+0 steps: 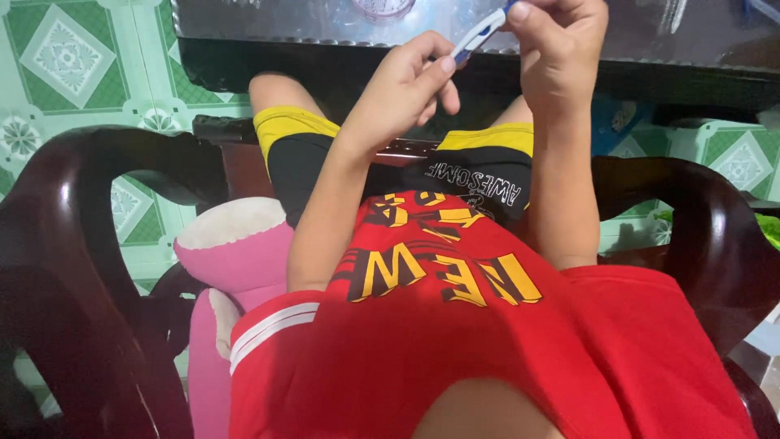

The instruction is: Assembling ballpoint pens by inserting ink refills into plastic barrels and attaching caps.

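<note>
My two hands are raised in front of my chest over my lap, holding one slim white and blue pen-like object [479, 34]. My left hand [402, 89] pinches its lower end between thumb and fingers. My right hand [556, 49] grips its upper end with curled fingers. The object's upper tip is cut off by the top of the view. Below the hands I see my red shirt and black shorts with yellow trim.
A dark glossy table [650, 49] runs across the top, with a round glass item [383, 6] on it. Curved dark wooden chair arms [73, 211] flank me. A pink and white plush toy [231, 268] sits at my left. Green patterned floor tiles [73, 57] lie beyond.
</note>
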